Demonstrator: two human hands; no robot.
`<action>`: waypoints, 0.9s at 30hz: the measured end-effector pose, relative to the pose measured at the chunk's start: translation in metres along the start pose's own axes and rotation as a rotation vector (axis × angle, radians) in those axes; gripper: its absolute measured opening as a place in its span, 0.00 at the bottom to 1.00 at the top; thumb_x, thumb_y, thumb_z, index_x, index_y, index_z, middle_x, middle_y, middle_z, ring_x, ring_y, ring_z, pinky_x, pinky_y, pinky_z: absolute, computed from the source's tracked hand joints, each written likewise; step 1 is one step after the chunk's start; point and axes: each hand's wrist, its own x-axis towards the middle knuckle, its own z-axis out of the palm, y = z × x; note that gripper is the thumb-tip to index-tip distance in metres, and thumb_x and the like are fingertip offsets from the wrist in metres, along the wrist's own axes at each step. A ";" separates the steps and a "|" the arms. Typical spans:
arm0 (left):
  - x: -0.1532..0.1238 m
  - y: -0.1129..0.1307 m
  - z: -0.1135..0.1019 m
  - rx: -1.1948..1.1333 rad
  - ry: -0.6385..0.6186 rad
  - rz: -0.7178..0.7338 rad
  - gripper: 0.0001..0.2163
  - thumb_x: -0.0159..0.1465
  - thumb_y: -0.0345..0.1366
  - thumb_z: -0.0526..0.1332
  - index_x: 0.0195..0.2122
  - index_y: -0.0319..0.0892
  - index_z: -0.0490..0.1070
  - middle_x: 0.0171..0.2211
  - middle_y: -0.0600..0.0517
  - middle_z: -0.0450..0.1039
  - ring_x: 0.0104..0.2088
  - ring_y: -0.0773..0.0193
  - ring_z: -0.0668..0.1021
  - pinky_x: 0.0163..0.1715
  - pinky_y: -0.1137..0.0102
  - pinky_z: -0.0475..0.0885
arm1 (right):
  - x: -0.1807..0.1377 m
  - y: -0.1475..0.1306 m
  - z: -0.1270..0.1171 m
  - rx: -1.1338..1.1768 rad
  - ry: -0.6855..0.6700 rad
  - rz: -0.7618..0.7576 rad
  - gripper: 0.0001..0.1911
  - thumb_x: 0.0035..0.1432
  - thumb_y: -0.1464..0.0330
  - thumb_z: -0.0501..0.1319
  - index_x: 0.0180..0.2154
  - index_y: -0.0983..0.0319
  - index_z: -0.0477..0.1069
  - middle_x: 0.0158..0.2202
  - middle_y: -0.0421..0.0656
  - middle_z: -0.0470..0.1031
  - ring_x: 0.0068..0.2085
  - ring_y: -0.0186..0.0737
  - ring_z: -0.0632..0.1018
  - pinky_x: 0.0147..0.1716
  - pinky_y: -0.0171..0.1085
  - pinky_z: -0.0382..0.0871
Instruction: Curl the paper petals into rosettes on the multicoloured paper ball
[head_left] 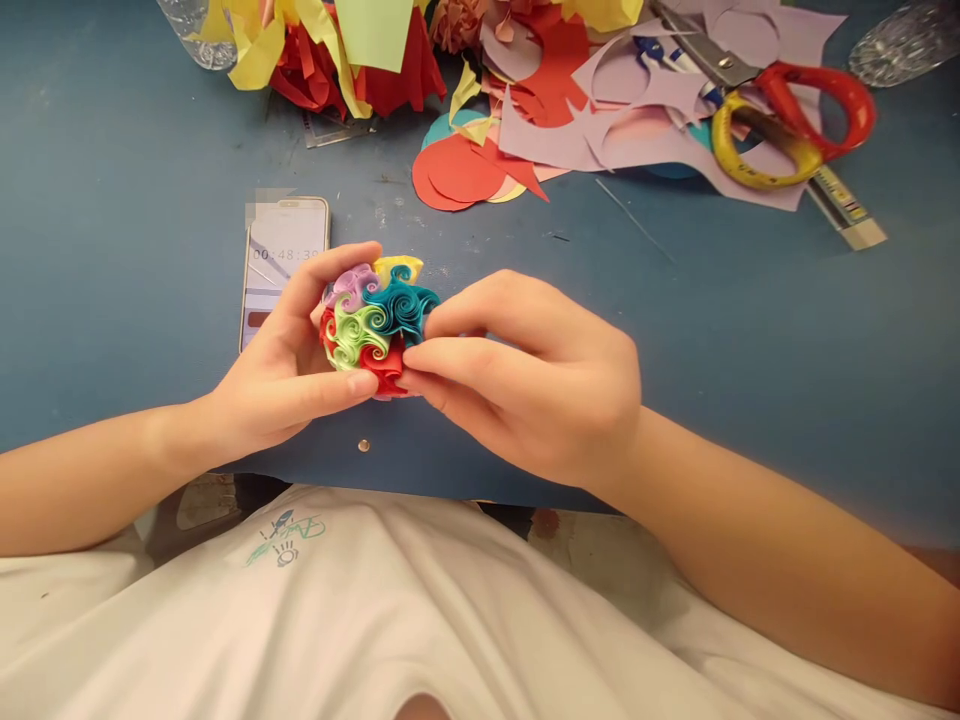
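One camera looks out from the person's head, facing forward and steeply down. The shirt (pixel 405 610) fills six o'clock, very near; beyond it spreads the table (pixel 112 270), up to paper scraps (pixel 540 140) towards twelve. The left forearm (pixel 97 470) enters between eight and nine, the right forearm (pixel 757 540) at four; the phone's (pixel 289 230) digits, towards ten, read clearly.

Towards the near edge of the blue table (pixel 750 330), a ball (pixel 381 325) is showing spirals in lilac, lime, teal, red and yellow (quite a riot, from here). Farther from that edge, red circles (pixel 459 172) are glowing near lilac scraps (pixel 547 132), and scissors (pixel 739 72) are flaunting red-and-yellow handles.
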 end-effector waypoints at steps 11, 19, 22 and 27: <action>0.008 -0.008 -0.015 0.235 -0.042 0.113 0.49 0.65 0.40 0.95 0.82 0.64 0.76 0.75 0.47 0.85 0.62 0.45 0.94 0.56 0.58 0.99 | 0.000 -0.001 0.013 -0.106 0.049 -0.042 0.13 0.88 0.76 0.66 0.47 0.59 0.85 0.48 0.44 0.95 0.46 0.40 0.92 0.50 0.39 0.91; 0.011 -0.006 -0.012 0.189 -0.057 0.119 0.37 0.74 0.44 0.89 0.80 0.63 0.77 0.70 0.48 0.86 0.57 0.47 0.96 0.56 0.50 1.00 | 0.004 -0.002 0.016 -0.050 -0.044 0.016 0.20 0.92 0.72 0.57 0.50 0.51 0.86 0.43 0.37 0.91 0.39 0.38 0.89 0.41 0.40 0.87; 0.012 -0.005 -0.014 0.142 -0.059 0.085 0.36 0.75 0.45 0.88 0.79 0.62 0.76 0.68 0.49 0.89 0.56 0.47 0.96 0.54 0.52 0.99 | 0.004 -0.004 0.009 0.038 -0.067 0.111 0.19 0.93 0.68 0.57 0.48 0.52 0.85 0.41 0.36 0.90 0.38 0.37 0.88 0.42 0.39 0.87; 0.013 0.000 -0.015 0.167 -0.101 0.048 0.33 0.77 0.43 0.86 0.78 0.61 0.75 0.69 0.50 0.89 0.59 0.48 0.96 0.56 0.56 0.98 | 0.005 0.002 -0.001 0.152 -0.114 0.165 0.15 0.90 0.67 0.62 0.47 0.52 0.86 0.42 0.36 0.90 0.40 0.37 0.90 0.46 0.39 0.91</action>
